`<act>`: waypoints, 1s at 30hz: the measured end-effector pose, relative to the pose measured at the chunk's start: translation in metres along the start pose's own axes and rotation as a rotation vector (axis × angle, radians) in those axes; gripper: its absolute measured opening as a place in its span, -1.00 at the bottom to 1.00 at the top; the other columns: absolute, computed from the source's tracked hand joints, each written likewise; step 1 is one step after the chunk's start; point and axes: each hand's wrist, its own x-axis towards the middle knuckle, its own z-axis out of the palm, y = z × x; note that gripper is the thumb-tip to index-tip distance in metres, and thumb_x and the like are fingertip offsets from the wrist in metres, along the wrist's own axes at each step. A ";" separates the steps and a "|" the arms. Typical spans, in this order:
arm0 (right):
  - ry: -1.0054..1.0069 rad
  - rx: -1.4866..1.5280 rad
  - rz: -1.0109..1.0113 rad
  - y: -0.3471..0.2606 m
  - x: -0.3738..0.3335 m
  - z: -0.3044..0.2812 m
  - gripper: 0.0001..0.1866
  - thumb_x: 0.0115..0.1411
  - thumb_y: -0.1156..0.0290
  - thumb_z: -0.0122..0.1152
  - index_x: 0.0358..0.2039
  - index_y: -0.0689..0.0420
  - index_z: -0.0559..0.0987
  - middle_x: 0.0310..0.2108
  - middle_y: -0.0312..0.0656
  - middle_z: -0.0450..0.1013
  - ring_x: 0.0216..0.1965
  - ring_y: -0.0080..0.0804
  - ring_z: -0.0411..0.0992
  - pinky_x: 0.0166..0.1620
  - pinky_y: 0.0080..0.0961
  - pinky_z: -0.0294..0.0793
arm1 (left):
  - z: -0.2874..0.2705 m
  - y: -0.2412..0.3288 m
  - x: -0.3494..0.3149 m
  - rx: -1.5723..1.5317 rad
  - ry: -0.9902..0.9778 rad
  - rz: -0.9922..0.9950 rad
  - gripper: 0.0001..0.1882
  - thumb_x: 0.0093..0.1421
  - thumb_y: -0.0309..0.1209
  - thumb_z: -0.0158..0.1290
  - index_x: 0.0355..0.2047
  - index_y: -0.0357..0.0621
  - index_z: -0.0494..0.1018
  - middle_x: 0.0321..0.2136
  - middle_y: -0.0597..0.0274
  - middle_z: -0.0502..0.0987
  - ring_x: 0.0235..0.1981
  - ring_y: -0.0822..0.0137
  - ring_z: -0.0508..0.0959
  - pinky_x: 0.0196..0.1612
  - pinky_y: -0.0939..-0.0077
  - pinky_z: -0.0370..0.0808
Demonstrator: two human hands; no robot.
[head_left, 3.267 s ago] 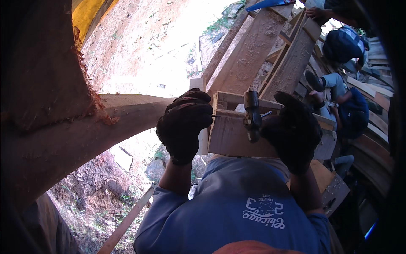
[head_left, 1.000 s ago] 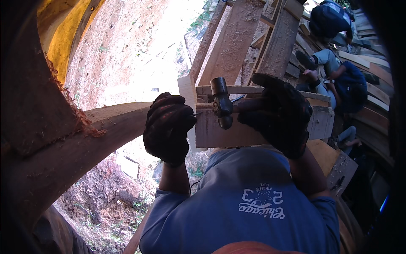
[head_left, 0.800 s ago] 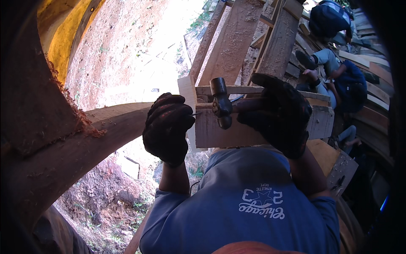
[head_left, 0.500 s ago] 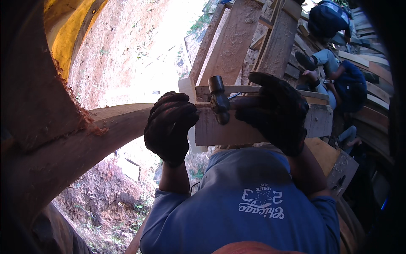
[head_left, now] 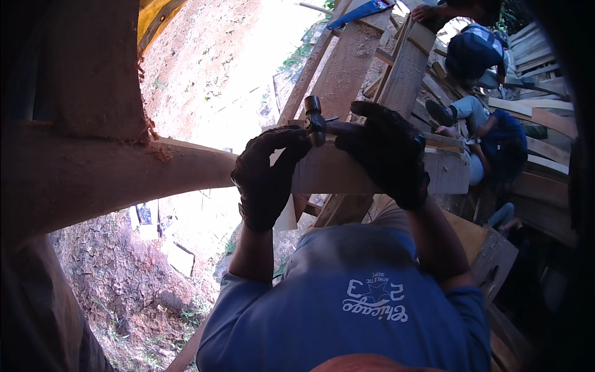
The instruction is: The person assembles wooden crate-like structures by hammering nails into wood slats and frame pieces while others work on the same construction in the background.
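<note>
In black work gloves, both my hands meet over a wooden plank (head_left: 338,173) lying crosswise in front of me. My right hand (head_left: 392,155) is wrapped round the handle of a ball-peen hammer (head_left: 315,124), its index finger lifted. The hammer's dark metal head is close above the plank's far edge. My left hand (head_left: 263,177) is at the plank's left end, thumb and fingertips pinched together beside the hammer head. Whatever is in that pinch is hidden by the glove. A thin, bluish pointed thing (head_left: 333,118) sticks out just right of the hammer head.
A thick curved timber (head_left: 105,164) comes in from the left, with reddish splinters at its joint. Long boards (head_left: 350,59) run away ahead, a blue handsaw (head_left: 359,13) on them. People (head_left: 505,133) sit among stacked planks at right; another person's hand (head_left: 427,12) rests on a board.
My left hand has come right, up against the hammer head, its fingertips now pinched there. The hammer stays in my right hand. The view has shifted, bringing the handsaw and another person's hand in.
</note>
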 end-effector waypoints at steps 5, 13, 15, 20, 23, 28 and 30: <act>-0.063 0.029 0.009 0.004 -0.007 0.003 -0.69 0.16 0.23 0.54 -0.08 -0.06 0.72 -0.10 -0.19 0.60 -0.20 -0.34 0.63 -0.13 -0.36 0.66 | 0.002 -0.008 -0.006 -0.071 -0.010 0.003 -0.81 0.23 -0.54 0.30 -0.14 -0.13 0.74 -0.14 0.16 0.74 -0.09 0.36 0.72 0.01 0.44 0.64; 0.080 0.014 -0.063 0.001 -0.008 0.005 -0.53 0.12 0.25 0.61 0.02 0.10 0.69 -0.37 -0.16 0.63 -0.36 -0.37 0.65 -0.25 -0.39 0.64 | -0.003 -0.021 -0.004 0.480 0.012 0.415 -0.78 0.28 -0.46 0.25 -0.09 -0.02 0.74 -0.14 0.23 0.73 -0.13 0.30 0.73 0.02 0.43 0.67; 0.086 -0.032 -0.050 -0.004 -0.008 0.002 -0.55 0.13 0.21 0.60 0.00 0.07 0.70 -0.38 -0.17 0.63 -0.35 -0.34 0.66 -0.24 -0.38 0.65 | -0.001 -0.018 -0.006 0.195 0.036 0.312 -0.77 0.27 -0.52 0.24 -0.08 -0.10 0.73 -0.15 0.19 0.74 -0.13 0.30 0.73 0.01 0.42 0.67; 0.060 -0.055 -0.024 -0.003 -0.016 0.002 -0.73 0.22 0.15 0.46 -0.06 -0.24 0.74 -0.12 -0.24 0.61 -0.23 -0.34 0.66 -0.18 -0.38 0.66 | -0.004 -0.036 0.002 -0.325 -0.027 0.268 -0.74 0.23 -0.67 0.22 -0.09 -0.21 0.72 -0.17 0.11 0.74 -0.13 0.32 0.74 -0.03 0.45 0.68; 0.054 -0.074 -0.019 0.002 -0.019 0.004 -0.78 0.26 0.14 0.38 -0.08 -0.40 0.75 0.02 -0.26 0.60 -0.17 -0.35 0.66 -0.15 -0.38 0.68 | -0.014 -0.041 0.010 -0.164 -0.117 0.327 -0.74 0.22 -0.69 0.22 -0.11 -0.21 0.73 -0.16 0.12 0.74 -0.15 0.31 0.74 -0.04 0.47 0.68; 0.065 -0.129 -0.059 0.006 -0.015 0.010 -0.79 0.28 0.11 0.35 -0.08 -0.42 0.75 0.03 -0.24 0.60 -0.15 -0.33 0.67 -0.18 -0.34 0.70 | -0.022 -0.048 0.029 0.106 -0.169 0.528 -0.75 0.20 -0.69 0.21 -0.13 -0.24 0.72 -0.16 0.09 0.73 -0.15 0.28 0.74 -0.03 0.45 0.69; 0.074 -0.131 -0.049 0.005 -0.014 0.009 -0.79 0.28 0.11 0.35 -0.08 -0.42 0.74 0.03 -0.23 0.60 -0.15 -0.33 0.67 -0.18 -0.33 0.71 | -0.021 -0.050 0.036 0.110 -0.205 0.560 -0.76 0.21 -0.69 0.19 -0.14 -0.26 0.71 -0.17 0.07 0.73 -0.14 0.27 0.74 -0.02 0.45 0.69</act>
